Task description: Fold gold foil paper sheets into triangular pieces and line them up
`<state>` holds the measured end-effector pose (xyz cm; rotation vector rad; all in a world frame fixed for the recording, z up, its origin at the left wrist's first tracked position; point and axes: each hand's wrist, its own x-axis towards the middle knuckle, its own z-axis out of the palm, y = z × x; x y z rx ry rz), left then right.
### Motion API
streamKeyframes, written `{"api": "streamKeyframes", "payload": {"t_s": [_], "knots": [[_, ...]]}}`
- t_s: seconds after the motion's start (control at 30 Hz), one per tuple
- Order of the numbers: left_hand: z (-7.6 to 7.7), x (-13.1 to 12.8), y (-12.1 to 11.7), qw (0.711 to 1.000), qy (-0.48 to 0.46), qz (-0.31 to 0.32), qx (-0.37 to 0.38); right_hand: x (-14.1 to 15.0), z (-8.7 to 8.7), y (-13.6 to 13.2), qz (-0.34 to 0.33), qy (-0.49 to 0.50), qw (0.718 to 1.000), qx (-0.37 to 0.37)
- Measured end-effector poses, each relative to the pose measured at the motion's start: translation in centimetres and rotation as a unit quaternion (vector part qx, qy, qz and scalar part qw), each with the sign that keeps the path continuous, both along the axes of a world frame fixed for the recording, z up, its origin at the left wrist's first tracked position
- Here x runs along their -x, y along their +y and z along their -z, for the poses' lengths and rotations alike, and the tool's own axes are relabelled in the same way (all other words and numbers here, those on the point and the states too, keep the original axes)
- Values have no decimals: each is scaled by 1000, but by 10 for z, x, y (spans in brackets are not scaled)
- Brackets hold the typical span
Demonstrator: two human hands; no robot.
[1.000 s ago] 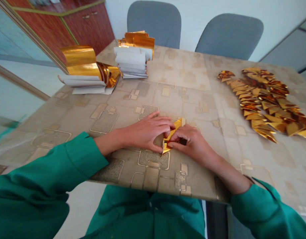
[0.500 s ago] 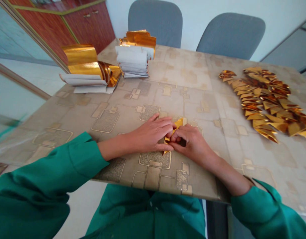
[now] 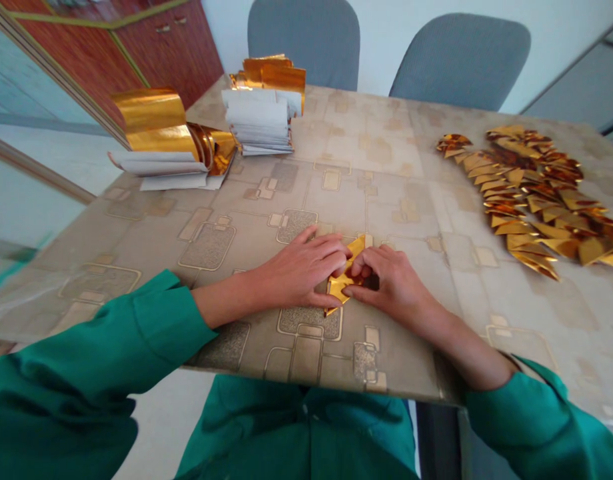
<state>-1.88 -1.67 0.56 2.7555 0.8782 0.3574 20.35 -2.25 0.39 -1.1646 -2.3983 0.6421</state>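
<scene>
A small piece of folded gold foil paper [image 3: 338, 287] lies on the table near its front edge, between my two hands. My left hand [image 3: 314, 267] grips its left side, the thumb at the lower end and the curled fingers at the upper part. From the right, my right hand [image 3: 386, 277] pinches the paper's right edge between thumb and bent fingers. Part of the paper is hidden under the fingers of both hands.
A patterned cloth covers the table [image 3: 281, 340]. At the back left stand a stack of gold and white sheets [image 3: 259, 123] and a curled, folded stack [image 3: 156, 133]. Many folded gold pieces [image 3: 526, 193] lie in rows at the right. Two grey chairs [image 3: 306, 40] stand behind.
My right hand has shifted slightly right along the paper, and my left thumb has come down onto its lower end. More of the gold face shows now. The view has tilted a little.
</scene>
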Motion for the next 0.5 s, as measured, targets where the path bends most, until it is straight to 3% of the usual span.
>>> {"api": "streamKeyframes", "payload": {"t_s": [0.13,0.27,0.5], "knots": [[-4,1,2,1000,8,10,-17,-8,-2,5,-16,15,999,34],[-13,-3,0,995,-2,47,-93,-9,-2,6,-20,18,999,39],[-12,-5,-25,975,24,131,-180,-5,-3,5,0,-1,999,46]]}}
